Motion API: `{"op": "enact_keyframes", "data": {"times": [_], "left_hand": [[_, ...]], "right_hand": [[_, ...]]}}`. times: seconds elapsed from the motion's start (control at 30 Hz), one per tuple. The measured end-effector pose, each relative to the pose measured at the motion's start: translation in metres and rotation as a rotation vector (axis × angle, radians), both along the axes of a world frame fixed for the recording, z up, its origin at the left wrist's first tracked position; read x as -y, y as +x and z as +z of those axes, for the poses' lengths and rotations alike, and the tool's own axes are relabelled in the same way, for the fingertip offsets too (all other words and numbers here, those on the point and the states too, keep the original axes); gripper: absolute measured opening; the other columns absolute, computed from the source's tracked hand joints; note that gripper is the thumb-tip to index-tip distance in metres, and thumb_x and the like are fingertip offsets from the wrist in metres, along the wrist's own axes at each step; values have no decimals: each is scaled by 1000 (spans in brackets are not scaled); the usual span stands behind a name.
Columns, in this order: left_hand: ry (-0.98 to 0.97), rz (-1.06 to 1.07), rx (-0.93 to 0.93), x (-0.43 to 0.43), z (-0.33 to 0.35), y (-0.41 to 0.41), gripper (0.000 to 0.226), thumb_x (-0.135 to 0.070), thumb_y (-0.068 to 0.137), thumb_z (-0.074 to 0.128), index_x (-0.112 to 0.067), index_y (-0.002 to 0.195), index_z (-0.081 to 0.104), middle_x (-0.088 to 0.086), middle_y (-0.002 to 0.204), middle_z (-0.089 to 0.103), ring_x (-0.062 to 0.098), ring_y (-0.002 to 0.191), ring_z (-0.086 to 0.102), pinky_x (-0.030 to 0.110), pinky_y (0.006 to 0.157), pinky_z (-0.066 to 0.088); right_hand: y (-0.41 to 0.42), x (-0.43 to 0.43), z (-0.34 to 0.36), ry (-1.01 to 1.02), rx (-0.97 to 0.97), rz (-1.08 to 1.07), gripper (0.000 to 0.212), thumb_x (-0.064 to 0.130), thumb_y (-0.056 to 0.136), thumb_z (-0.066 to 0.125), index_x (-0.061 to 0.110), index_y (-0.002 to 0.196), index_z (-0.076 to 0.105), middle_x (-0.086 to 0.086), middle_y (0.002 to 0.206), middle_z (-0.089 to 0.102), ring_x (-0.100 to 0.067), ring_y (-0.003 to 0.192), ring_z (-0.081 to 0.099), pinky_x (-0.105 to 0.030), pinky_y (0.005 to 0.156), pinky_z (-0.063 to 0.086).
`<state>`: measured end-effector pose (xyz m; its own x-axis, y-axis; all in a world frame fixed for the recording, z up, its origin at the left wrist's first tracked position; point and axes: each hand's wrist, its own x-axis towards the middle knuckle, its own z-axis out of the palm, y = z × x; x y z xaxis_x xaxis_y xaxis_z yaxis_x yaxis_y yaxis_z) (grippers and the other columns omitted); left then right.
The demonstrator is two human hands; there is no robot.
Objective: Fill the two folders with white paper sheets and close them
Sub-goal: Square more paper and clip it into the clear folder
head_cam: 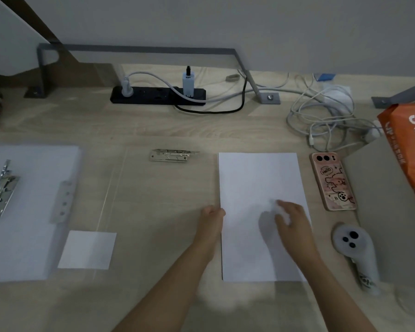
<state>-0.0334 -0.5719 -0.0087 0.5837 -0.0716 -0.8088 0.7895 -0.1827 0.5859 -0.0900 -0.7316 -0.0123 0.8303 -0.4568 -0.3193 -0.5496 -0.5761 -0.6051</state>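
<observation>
A stack of white paper sheets (256,183) lies in front of me, right of centre, apparently on the right half of an open clear folder (168,200) whose metal clip (170,155) sits at the top. My right hand (291,221) rests on the sheets with its fingers spread. My left hand (212,216) is curled against the stack's left edge, thumb touching the paper; I cannot see whether it pinches it. A second folder (29,248) at the far left holds white paper, with a metal clip (0,190) on top.
A small white sheet (88,250) lies between the folders. Right of the stack are a phone in a pink case (332,180), a white controller (355,250) and an orange paper pack (412,149). A black power strip (157,95) and tangled cables (326,121) run along the back.
</observation>
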Motion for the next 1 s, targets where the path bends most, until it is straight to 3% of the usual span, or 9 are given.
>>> {"op": "enact_keyframes", "data": {"times": [0.07,0.17,0.3,0.4,0.5,0.7,0.8,0.87,1.0], "left_hand": [[26,-39,-28,2,-7,9,9,-18,71,45,-11,75,50,12,80,48,19,73,43,30,68,32],[56,-73,-53,5,-4,17,17,-18,79,47,-5,82,58,20,87,57,28,79,53,32,73,38],[71,-52,-2,8,-14,16,61,-29,57,46,9,103,60,34,110,60,43,101,60,40,86,48],[-35,-8,-14,3,-5,7,38,-21,75,46,3,96,66,24,94,67,27,80,62,34,76,50],[-148,-3,7,-1,2,-2,28,-19,94,42,-9,101,67,4,89,70,14,80,65,26,76,53],[-200,-176,169,1,4,-16,32,-20,97,43,-16,125,57,-5,115,62,2,98,60,22,85,53],[-141,-245,272,6,-4,-24,38,-20,96,44,-20,134,47,-8,133,54,8,119,54,30,101,46],[-86,-251,338,11,-10,-32,40,-21,96,46,-23,135,46,-7,138,51,7,124,50,31,107,41],[-3,-241,421,17,-13,-41,41,-21,96,46,-25,137,43,-11,139,49,-7,118,44,-1,90,34]], "right_hand": [[5,-22,-1,77,-8,133,33,9,91,50,12,123,56,-7,131,48,-20,121,47,-15,96,28],[10,-42,-8,118,-25,168,34,14,92,49,12,126,53,-7,136,44,-18,124,45,-15,97,28],[8,-47,-15,90,-59,153,37,24,90,53,9,125,54,-8,137,43,-21,121,47,-22,98,37],[8,-49,-14,110,-43,131,43,33,87,58,10,123,55,-6,135,44,-20,121,46,-28,102,39],[9,-50,-12,180,4,72,45,39,81,63,16,120,57,-2,128,50,-14,116,48,-33,101,43],[3,-44,-9,344,35,-11,29,33,89,54,20,113,62,6,115,58,-6,105,51,-8,85,38],[-1,-40,-12,435,2,-58,35,37,91,49,15,114,63,-2,123,62,-16,116,55,-33,104,42],[-2,-37,-12,466,-4,-78,37,36,92,48,17,121,60,0,128,60,-14,120,53,-38,109,38],[-2,-36,-13,470,-10,-72,41,39,92,46,18,125,58,-1,132,57,-15,123,51,-41,109,37]]}}
